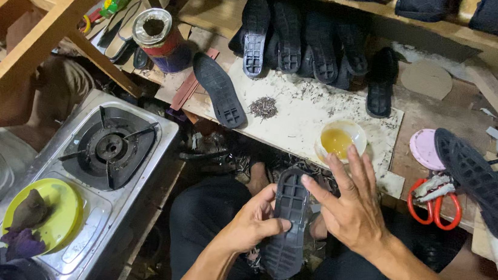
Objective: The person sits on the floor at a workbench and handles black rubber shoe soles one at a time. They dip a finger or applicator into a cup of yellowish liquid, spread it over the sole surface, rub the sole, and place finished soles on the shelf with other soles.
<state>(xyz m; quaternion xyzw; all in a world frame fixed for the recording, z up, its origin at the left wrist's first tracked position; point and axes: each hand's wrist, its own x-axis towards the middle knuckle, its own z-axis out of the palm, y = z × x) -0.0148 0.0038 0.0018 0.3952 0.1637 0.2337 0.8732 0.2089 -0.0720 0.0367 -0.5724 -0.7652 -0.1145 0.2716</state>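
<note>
1. My left hand [253, 222] is pinching the black shoe sole [288, 223] by its edge, over my lap; it looks light and bendy, so holding at the waist seems best.
2. My right hand [349, 207] hovers spread just above the sole.
3. Further out, a bowl of amber glue [339, 139] sits on the board [300, 111].

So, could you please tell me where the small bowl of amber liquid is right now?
In the head view, the bowl sits right of centre on the pale board, just above the right hand's fingertips, left of the pink lid.
</note>
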